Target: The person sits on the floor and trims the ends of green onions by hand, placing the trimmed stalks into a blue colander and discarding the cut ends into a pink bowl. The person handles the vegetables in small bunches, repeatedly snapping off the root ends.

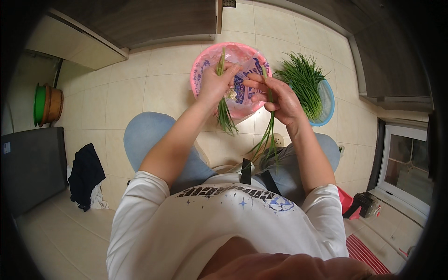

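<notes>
My left hand [216, 82] grips a bunch of green chives [225, 117] above a pink plastic basin [196, 63], the stalk ends pointing away from me and the leaves hanging towards me. A few more chives [270, 131] lie across my right hand [280, 98], held between thumb and fingers, with several fingers spread. The basin is lined with a printed plastic bag [239, 89] that holds small pale scraps. To the right of the basin, a large pile of chives [302, 82] rests in a blue plastic basket [327, 101].
Dark cabinets [168, 21] border the tiled floor ahead and at right. Green and brown basins [52, 105] stand at far left, above a dark cloth [87, 175]. My knees flank the space before the pink basin. A red dustpan [344, 201] lies at lower right.
</notes>
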Demonstrator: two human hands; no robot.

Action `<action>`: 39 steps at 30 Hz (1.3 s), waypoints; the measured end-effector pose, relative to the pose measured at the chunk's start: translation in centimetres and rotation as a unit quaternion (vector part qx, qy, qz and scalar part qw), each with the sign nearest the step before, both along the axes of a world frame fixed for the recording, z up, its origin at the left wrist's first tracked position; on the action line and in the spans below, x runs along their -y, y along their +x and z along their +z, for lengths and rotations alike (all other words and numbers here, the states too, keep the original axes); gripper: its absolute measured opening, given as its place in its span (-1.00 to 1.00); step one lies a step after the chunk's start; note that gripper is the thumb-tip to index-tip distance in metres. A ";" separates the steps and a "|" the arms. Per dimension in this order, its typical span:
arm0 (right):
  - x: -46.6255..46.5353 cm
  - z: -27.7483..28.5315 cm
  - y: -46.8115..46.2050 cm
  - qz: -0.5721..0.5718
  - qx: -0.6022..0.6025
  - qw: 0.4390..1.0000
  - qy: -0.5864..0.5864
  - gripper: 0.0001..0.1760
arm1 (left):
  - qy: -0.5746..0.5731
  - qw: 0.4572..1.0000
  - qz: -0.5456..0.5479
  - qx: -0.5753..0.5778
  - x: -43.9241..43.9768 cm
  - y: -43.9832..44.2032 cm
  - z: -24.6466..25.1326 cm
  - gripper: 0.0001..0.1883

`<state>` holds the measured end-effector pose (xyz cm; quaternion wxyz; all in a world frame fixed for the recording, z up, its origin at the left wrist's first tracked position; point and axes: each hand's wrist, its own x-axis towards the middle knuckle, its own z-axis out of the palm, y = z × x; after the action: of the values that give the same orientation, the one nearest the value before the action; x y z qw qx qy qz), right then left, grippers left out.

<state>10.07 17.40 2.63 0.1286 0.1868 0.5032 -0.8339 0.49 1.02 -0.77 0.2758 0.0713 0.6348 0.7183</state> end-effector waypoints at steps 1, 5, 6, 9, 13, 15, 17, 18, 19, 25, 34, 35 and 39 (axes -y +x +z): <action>0.0 0.1 -0.1 0.009 -0.016 1.000 -0.005 -0.54 | -0.022 1.000 -0.014 0.004 0.1 -0.2 0.0 -0.79; 0.1 0.1 0.0 -0.004 -0.006 1.000 0.016 -0.57 | -0.039 0.999 0.006 -0.034 -0.6 0.9 -0.3 -0.81; 0.1 -0.1 0.1 -0.008 0.006 1.000 0.021 -0.61 | -0.032 0.995 0.001 -0.091 -0.9 1.1 -0.5 -0.82; 0.1 -1.1 0.3 -0.002 -0.041 0.999 0.020 -0.69 | -0.065 0.997 -0.012 -0.049 -0.8 0.8 -0.9 -0.78; -0.1 -2.0 0.2 -0.051 -0.054 0.994 0.084 -0.79 | 0.000 1.000 -0.030 -0.003 -0.5 0.2 -1.6 -0.72; 0.0 -2.2 0.1 -0.051 -0.058 0.995 0.066 -0.81 | 0.021 0.998 -0.057 -0.034 -0.6 0.5 -2.1 -0.66; -0.2 -2.3 0.2 -0.046 -0.040 0.998 0.020 -0.75 | -0.063 0.991 -0.048 -0.103 -1.0 0.6 -2.4 -0.68; -0.1 -2.4 0.2 -0.047 -0.041 0.998 0.020 -0.70 | -0.094 0.990 -0.052 -0.089 -1.0 0.4 -2.3 -0.69; -0.2 -2.3 0.3 -0.059 -0.035 0.997 0.030 -0.71 | -0.146 0.987 -0.046 -0.054 -1.1 0.3 -2.2 -0.71; -0.5 -2.8 0.3 -0.028 -0.039 0.996 0.071 -0.79 | -0.108 0.985 -0.066 -0.115 -0.8 0.3 -1.6 -0.72; 1.0 -3.6 0.6 0.109 -0.059 0.963 0.239 -0.79 | 0.037 0.986 -0.163 -0.010 -0.9 1.8 0.1 -0.81; 1.2 -3.7 0.7 0.119 -0.068 0.957 0.254 -0.78 | 0.066 0.982 -0.175 0.003 -0.8 1.8 0.2 -0.83; 0.3 -3.4 0.3 0.108 -0.122 0.959 0.232 -0.70 | 0.065 0.991 -0.119 0.013 -0.3 1.1 0.3 -0.88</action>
<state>10.37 17.11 -0.78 0.1088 0.0525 0.7121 -0.6916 1.57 1.33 -0.48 0.3623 0.1551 0.5698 0.7211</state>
